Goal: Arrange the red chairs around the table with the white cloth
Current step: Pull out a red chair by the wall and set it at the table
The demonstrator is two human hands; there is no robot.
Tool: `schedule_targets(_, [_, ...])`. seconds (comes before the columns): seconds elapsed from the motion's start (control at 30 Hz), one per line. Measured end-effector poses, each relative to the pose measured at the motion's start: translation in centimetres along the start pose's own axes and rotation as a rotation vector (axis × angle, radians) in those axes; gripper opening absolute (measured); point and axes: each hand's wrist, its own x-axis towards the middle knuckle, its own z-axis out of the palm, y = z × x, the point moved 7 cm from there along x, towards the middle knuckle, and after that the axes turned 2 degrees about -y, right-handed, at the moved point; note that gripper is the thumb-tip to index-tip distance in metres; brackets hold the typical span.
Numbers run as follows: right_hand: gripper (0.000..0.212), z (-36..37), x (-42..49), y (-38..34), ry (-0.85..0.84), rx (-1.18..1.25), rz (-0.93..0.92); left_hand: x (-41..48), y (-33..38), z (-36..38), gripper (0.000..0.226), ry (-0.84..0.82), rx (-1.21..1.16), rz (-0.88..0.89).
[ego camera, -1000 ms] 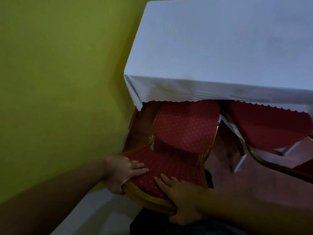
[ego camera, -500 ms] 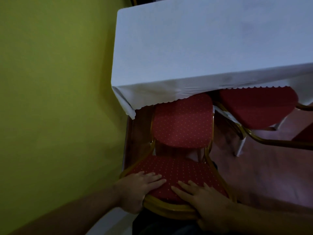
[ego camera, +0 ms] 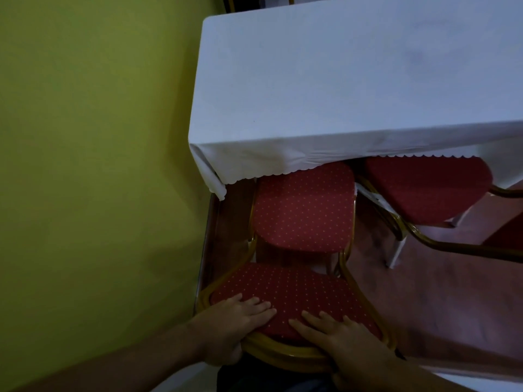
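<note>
A red chair (ego camera: 304,210) with white dots and a gold frame stands below me, its seat partly under the hanging edge of the white cloth on the table (ego camera: 353,80). My left hand (ego camera: 235,329) grips the top of its padded backrest at the left, fingers over the front, thumb behind. At the right of that backrest top, my right hand (ego camera: 342,343) holds on the same way. A second red chair (ego camera: 427,190) stands to the right, its seat also tucked under the cloth.
A yellow-green wall (ego camera: 93,165) runs close along the left of the chair and table. Reddish-brown floor (ego camera: 441,301) lies to the right. Another red chair part shows at the right edge (ego camera: 509,233).
The view has shifted so the table and chairs sit higher and more to the right. Both hands stay on the backrest top, and the seat stays under the cloth edge.
</note>
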Motion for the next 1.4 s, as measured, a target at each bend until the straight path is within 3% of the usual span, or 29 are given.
schedule_targets(0.07, [0.089, 0.5, -0.3, 0.0, -0.004, 0.021, -0.001, 0.0, 0.4, 0.8, 0.089, -0.010, -0.007, 0.013])
schedule_targets(0.17, [0.046, 1.4, -0.6, 0.2, -0.034, 0.084, 0.001, 0.3, 1.3, 2.3, 0.090, -0.037, -0.024, 0.013])
schedule_targets(0.27, [0.046, 1.3, -1.1, 0.3, 0.005, 0.132, 0.021, 0.3, 1.6, 2.6, 0.091, -0.033, -0.027, 0.014])
schedule_targets(0.3, [0.054, 1.3, -1.1, 0.4, 0.024, 0.124, 0.014, 0.2, 1.7, 2.3, 0.091, -0.026, -0.029, 0.011])
schedule_targets(0.37, [0.090, 0.5, -1.2, 0.4, 0.069, 0.061, -0.023, 0.0, 1.6, 1.6, 0.090, -0.006, -0.031, 0.014])
schedule_targets(0.4, [0.096, 0.3, -1.3, 0.5, 0.051, 0.044, -0.026, 0.0, 1.6, 1.4, 0.089, 0.007, -0.033, 0.021])
schedule_targets(0.53, [0.066, -0.1, -1.6, 1.3, 0.050, 0.094, 0.007, 0.2, 1.5, 0.6, 0.085, 0.071, -0.044, 0.023])
schedule_targets(0.63, [0.086, -0.2, -1.7, 1.0, 0.074, 0.096, -0.023, -0.2, 1.5, 1.5, 0.091, 0.045, -0.041, 0.019])
schedule_targets(0.73, [0.103, -0.3, -1.7, 0.0, 0.045, 0.082, -0.054, -0.9, 1.3, 2.8, 0.118, 0.187, 0.077, 0.080])
schedule_targets(0.8, [0.092, 0.0, -2.1, 0.6, 0.040, 0.153, -0.052, 0.0, 1.2, 3.6, 0.132, 0.205, 0.089, 0.062])
schedule_targets(0.83, [0.077, 0.5, -2.1, 1.4, 0.039, 0.197, -0.035, 1.0, 1.2, 4.3, 0.134, 0.204, 0.072, 0.050])
schedule_targets(0.9, [0.060, 1.0, -1.5, 1.7, 0.066, 0.229, -0.012, 0.5, 1.2, 5.7, 0.122, 0.184, 0.061, 0.024])
schedule_targets(1.0, [0.043, 3.5, 0.1, 2.3, -0.020, 0.226, 0.039, -0.4, 1.0, 7.6, 0.058, 0.239, 0.193, 0.035])
schedule_targets(1.13, [0.051, 2.0, -0.9, 0.1, -0.059, -0.008, -0.125, 0.1, 0.2, 7.8, 0.050, 0.298, 0.283, -0.020])
schedule_targets(1.2, [0.061, 1.3, -1.1, -0.2, -0.083, -0.080, -0.187, 0.0, 0.6, 6.8, 0.059, 0.298, 0.207, 0.014])
schedule_targets(1.3, [0.080, 1.2, -0.7, 0.5, -0.053, -0.114, -0.163, -0.2, 0.9, 4.9, 0.115, 0.122, 0.087, -0.004])
schedule_targets(1.4, [0.089, 1.1, -0.6, 1.1, -0.049, -0.093, -0.124, -0.4, 0.7, 3.8, 0.122, 0.086, 0.064, 0.014])
